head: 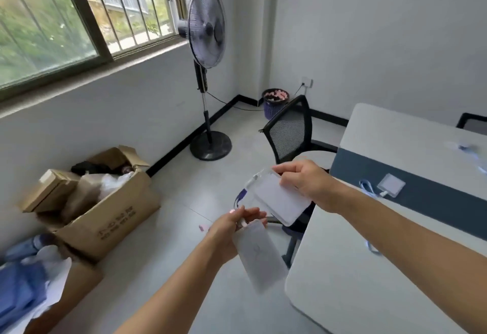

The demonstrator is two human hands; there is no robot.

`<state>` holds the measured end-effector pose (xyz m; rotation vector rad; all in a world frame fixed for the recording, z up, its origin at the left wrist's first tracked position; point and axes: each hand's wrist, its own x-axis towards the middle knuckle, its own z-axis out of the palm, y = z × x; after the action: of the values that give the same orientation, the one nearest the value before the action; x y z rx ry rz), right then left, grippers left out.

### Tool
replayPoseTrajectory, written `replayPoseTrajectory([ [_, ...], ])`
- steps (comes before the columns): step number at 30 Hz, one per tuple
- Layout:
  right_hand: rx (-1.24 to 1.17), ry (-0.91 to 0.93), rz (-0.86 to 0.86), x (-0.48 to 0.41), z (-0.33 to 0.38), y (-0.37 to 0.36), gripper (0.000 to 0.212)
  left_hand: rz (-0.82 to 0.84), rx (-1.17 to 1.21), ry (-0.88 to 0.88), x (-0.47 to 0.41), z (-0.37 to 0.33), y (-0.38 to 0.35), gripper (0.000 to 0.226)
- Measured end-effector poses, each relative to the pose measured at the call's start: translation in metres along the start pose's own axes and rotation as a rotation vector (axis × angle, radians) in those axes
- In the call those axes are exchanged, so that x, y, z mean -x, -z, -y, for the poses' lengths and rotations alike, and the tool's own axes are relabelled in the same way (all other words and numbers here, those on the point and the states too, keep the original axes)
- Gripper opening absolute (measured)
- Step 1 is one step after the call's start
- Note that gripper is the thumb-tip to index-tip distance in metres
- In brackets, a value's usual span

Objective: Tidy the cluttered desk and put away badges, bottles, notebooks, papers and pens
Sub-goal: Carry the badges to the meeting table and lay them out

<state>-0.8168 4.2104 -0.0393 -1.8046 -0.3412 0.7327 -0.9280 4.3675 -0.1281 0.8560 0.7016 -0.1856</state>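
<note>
Head view is showing the person beside the worktop (342, 268) with a badge in each hand, both held out over the floor. The left hand (229, 228) is pinching the lower badge (259, 257) at its top clip, fingers curled round it, so the sleeve is hanging down freely. The right hand (303, 179) is gripping the upper badge (282, 199) along one edge, fingers curled over it, with its blue lanyard (239, 199) trailing below. These holders are looking like light, thin, bendy plastic sleeves, smooth and probably slippery, so I am judging the clip end or a firm pinch across an edge to be the safest hold; the loose straps are likely to snag. Counting: two badges are in the hands, a third badge (391, 185) is lying on the worktop's dark blue strip with its strap touching it, and a blurred shape near the far edge may be a fourth, though I cannot tell. Two cardboard boxes are standing on the floor to the left, the far box (110, 217) and the near box (76, 286), both already holding things
</note>
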Motion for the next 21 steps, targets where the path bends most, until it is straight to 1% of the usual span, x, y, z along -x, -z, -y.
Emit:
replayPoseTrajectory([
  [2, 0.001, -0.009, 0.035, -0.009, -0.008, -0.006, 0.019, -0.045, 0.025, -0.030, -0.008, -0.014, 0.008, 0.033],
  [3, 0.011, -0.019, 0.036, -0.015, -0.014, -0.008, 0.016, -0.070, 0.037, -0.035, -0.014, -0.020, 0.012, 0.036],
  [5, 0.027, -0.053, 0.036, -0.033, -0.025, -0.014, 0.013, -0.115, 0.058, -0.038, -0.027, -0.037, 0.022, 0.039],
  [7, 0.028, -0.079, 0.042, -0.047, -0.035, -0.020, 0.010, -0.148, 0.123, -0.044, -0.036, -0.054, 0.027, 0.035],
  [9, 0.028, -0.097, 0.053, -0.066, -0.041, -0.026, 0.009, -0.156, 0.173, -0.061, -0.050, -0.072, 0.029, 0.035],
  [13, -0.046, -0.081, 0.071, -0.106, -0.042, -0.033, 0.016, -0.190, 0.193, -0.038, -0.081, -0.100, 0.023, 0.038],
  [17, -0.064, -0.044, 0.033, -0.140, -0.040, -0.030, 0.021, -0.204, 0.198, -0.015, -0.115, -0.121, 0.010, 0.033],
  [19, -0.067, -0.056, 0.000, -0.154, -0.043, -0.024, 0.023, -0.212, 0.184, -0.023, -0.132, -0.130, 0.002, 0.032],
  [21, -0.060, -0.095, -0.034, -0.162, -0.046, -0.019, 0.030, -0.223, 0.207, -0.033, -0.150, -0.137, -0.003, 0.031],
])
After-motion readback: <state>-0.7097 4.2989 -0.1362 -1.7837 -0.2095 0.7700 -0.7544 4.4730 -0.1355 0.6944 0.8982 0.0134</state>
